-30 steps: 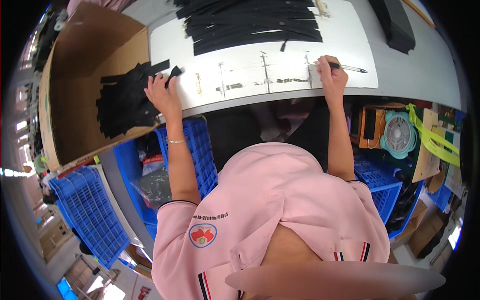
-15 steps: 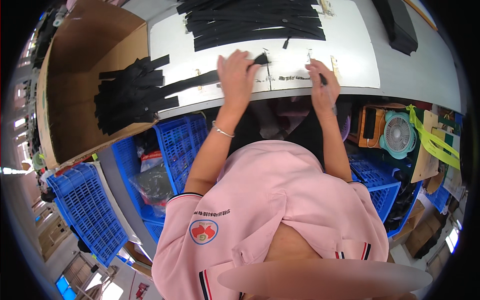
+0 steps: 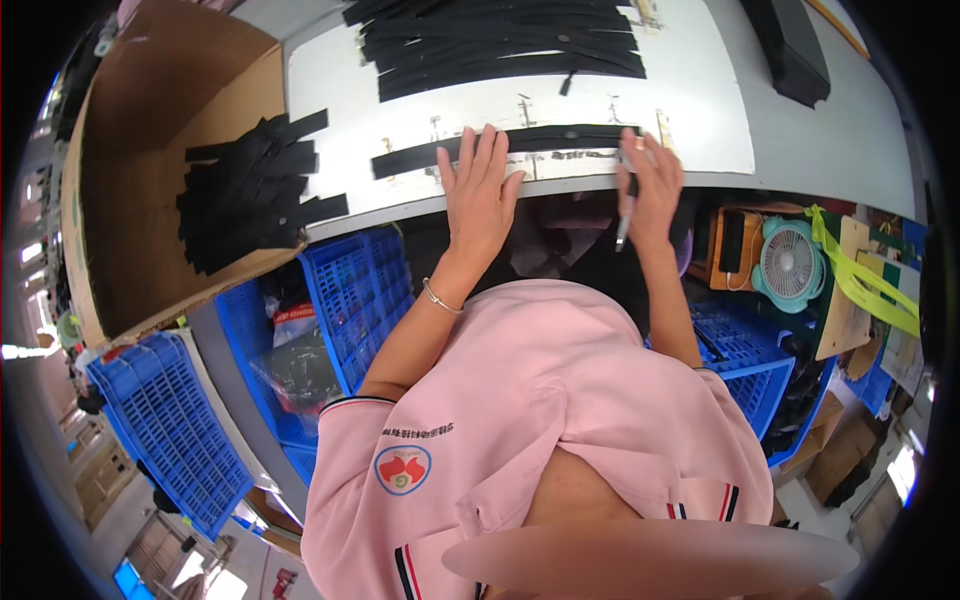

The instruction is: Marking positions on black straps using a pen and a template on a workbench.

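A single black fabric strip [image 3: 545, 140] lies stretched sideways along the near part of the white board [image 3: 700, 110]. My left hand [image 3: 480, 195] rests open over the strip's left half, its spread fingers across it. At the strip's right end are the fingertips of my right hand [image 3: 655, 195]. That hand also holds a slim pen [image 3: 626, 218], which points down toward me past the table edge. Dark marks and small pieces of tape show on the board around the strip.
A heap of black strips [image 3: 500, 45] lies farther back on the board. More strips [image 3: 250, 195] are piled over the edge of an open cardboard box [image 3: 190, 60] at left. Blue baskets [image 3: 360, 290] and a small teal fan [image 3: 790, 263] sit below the table edge.
The strip has come away from the left pile and now lies straight along the board. My left hand has flattened onto it. My right hand has moved to its right end.
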### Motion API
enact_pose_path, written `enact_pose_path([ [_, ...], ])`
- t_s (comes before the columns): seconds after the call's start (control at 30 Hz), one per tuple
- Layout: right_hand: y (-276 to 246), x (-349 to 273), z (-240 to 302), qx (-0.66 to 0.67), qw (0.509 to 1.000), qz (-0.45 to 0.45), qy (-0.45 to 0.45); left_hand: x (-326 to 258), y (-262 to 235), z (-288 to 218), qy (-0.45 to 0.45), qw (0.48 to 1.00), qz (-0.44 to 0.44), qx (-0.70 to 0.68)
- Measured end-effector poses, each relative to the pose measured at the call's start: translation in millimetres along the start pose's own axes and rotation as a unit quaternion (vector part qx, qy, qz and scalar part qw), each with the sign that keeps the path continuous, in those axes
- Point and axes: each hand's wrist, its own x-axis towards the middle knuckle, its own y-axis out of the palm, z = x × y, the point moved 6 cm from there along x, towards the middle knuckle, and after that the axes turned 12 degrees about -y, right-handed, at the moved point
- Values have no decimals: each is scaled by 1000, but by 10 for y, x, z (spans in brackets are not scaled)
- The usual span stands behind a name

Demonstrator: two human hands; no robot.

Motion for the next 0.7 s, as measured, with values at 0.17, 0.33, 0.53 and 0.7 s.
enact_pose_path([
  [0.17,-88,-130,-344,-45,999,1,2,-67,-117,175,-32,999,-12,23],
  [0.33,-124,-65,-259,-36,999,-15,10,-170,-304,381,-93,992,-53,62],
  [0.53,-120,-76,-289,-25,1000,-13,1,-128,-417,552,-90,991,-52,85],
  [0.7,-118,-97,-327,-34,999,12,0,-130,-425,641,-108,990,-66,60],
])
